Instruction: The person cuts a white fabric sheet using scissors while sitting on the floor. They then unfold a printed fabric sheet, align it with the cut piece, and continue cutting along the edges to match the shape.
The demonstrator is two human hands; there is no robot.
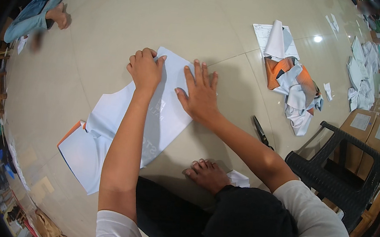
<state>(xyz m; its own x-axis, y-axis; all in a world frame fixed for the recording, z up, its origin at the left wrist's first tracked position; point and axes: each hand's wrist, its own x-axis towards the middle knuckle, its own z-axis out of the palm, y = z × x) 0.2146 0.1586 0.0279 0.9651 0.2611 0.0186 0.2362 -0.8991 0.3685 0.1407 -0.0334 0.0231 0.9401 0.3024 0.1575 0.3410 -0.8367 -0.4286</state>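
A pale bluish-white cut fabric piece [173,126] lies on the tiled floor in front of me, with faint lettering showing and a fold towards its lower left. Orange trim shows along its far-left edge. My left hand [146,71] is closed at the upper-left edge of the cloth, its fingers curled and the thumb against the material; the edge under it is partly hidden. Lying on the fabric's right edge, my right hand [199,94] has its fingers spread and holds nothing. Below that hand, my bare foot [208,176] rests on the floor.
Black-handled scissors [262,132] lie to the right. Beyond them are a heap of orange and white fabric [294,85] and a printed sheet [261,34]. A black plastic stool [304,168] stands near cartons [358,128]. Another person's jeans-clad leg [43,6] reaches in at upper left.
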